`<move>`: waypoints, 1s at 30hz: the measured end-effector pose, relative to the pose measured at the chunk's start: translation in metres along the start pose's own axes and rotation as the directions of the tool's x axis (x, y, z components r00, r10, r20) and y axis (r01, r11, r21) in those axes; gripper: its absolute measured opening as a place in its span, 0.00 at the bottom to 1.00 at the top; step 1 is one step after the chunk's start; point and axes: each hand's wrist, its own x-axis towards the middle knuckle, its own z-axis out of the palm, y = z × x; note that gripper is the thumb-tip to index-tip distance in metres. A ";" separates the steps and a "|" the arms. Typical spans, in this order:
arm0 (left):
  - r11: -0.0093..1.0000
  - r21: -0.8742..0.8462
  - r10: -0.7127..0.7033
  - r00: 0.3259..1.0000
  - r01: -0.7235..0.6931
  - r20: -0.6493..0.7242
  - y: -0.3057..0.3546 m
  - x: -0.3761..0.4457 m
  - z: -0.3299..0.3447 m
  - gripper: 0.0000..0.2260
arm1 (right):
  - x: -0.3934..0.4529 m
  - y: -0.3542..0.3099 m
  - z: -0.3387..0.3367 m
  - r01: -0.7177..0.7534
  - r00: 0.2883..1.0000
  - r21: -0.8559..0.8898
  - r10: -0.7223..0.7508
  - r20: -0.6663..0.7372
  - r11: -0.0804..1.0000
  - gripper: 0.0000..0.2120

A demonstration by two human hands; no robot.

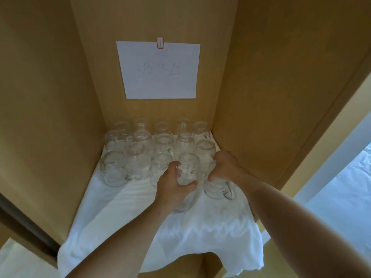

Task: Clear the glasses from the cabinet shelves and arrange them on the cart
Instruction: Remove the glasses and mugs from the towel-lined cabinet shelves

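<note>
Both hands among the glasses on the cloth-lined shelf.
We see left hand (172, 182) curled round a front glass (185, 189); right hand (224, 167) grips a handled mug (217, 189) just beside (other glasses (140, 149) stand behind).

Hotel room, glassware cabinet (261, 77), white bed (345, 197)

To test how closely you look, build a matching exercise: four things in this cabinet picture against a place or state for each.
Things:
1. sheet of paper
2. white cloth
3. left hand
4. right hand

Descriptions:
A. spread over the shelf, hanging past its front edge
B. grips the nearest middle glass
C. taped to the back wall
D. holds the handled glass at right

Pairs: 1-C, 2-A, 3-B, 4-D
</note>
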 end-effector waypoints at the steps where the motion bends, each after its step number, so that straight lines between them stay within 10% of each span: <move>1: 1.000 0.000 0.002 1.000 -0.002 0.000 0.000 0.000 0.001 0.38 | 0.000 0.001 0.000 0.002 1.000 0.011 -0.002 -0.001 1.000 0.25; 21: 0.998 -0.059 -0.012 1.000 0.012 -0.010 0.001 -0.002 -0.001 0.37 | 0.001 -0.009 0.005 0.090 0.995 0.077 -0.087 -0.038 0.993 0.23; 30: 0.979 -0.184 -0.078 0.996 0.084 0.036 0.000 -0.028 0.003 0.37 | -0.003 0.001 0.013 0.156 0.988 0.023 -0.156 -0.009 0.988 0.37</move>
